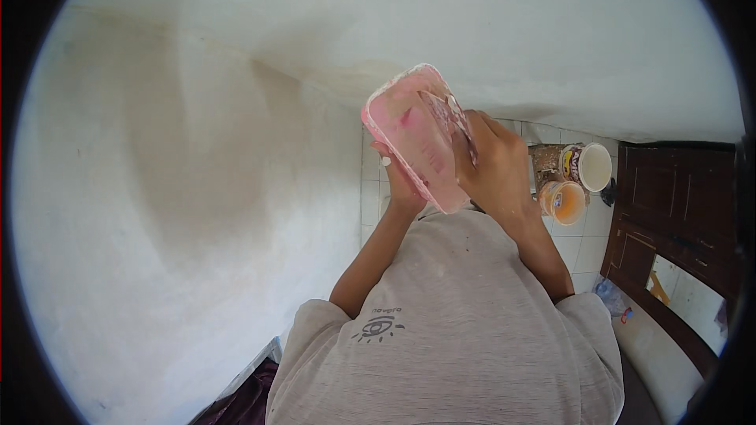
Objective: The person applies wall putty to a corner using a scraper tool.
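A pink rectangular plastic tray (pixel 409 122) with rounded corners is held tilted in front of my chest. White paste crusts its rim, and a thin smear coats its inside. My left hand (pixel 402 181) supports it from below and the left side, its fingers mostly hidden behind the tray. My right hand (pixel 498 165) is closed around a flat, paste-covered scraper (pixel 447 114) whose blade reaches into the tray along its right side. The scraper's handle is hidden in my grip. A dab of white paste sits on my left hand.
Pale walls meet in a corner, the left wall (pixel 236 165) showing damp-looking dark patches. To the right, a white bucket (pixel 595 167) and an orange bucket (pixel 564 203) stand on the tiled floor (pixel 584 253). Beyond them is a dark wooden cabinet (pixel 669 189). Purple cloth (pixel 246 397) lies lower left.
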Available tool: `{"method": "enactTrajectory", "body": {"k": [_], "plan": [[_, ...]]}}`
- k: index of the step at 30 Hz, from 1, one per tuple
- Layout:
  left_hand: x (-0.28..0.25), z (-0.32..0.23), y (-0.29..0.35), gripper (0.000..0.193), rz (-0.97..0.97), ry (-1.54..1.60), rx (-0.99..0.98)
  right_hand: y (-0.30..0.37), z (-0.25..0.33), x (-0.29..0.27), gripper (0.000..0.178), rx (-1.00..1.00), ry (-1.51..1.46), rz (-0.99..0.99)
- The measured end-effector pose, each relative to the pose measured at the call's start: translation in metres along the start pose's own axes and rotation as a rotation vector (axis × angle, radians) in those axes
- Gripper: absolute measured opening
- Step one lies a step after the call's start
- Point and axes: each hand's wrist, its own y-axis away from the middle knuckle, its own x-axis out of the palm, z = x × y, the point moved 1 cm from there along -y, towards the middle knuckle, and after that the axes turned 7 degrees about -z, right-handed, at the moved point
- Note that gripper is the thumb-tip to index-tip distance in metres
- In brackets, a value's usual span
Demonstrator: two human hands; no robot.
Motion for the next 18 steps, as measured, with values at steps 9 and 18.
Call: {"method": "enactTrajectory", "body": {"k": [9,18], "plan": [[-0.005,-0.005,0.002,0.079,-0.124,0.018,-0.031,0.012,0.006,0.023,0.016,-0.08,-0.085,0.147],[0.009,0.007,0.002,0.079,-0.27,-0.016,0.047,0.011,-0.009,0.022,0.015,-0.037,0.086,0.165]]}}
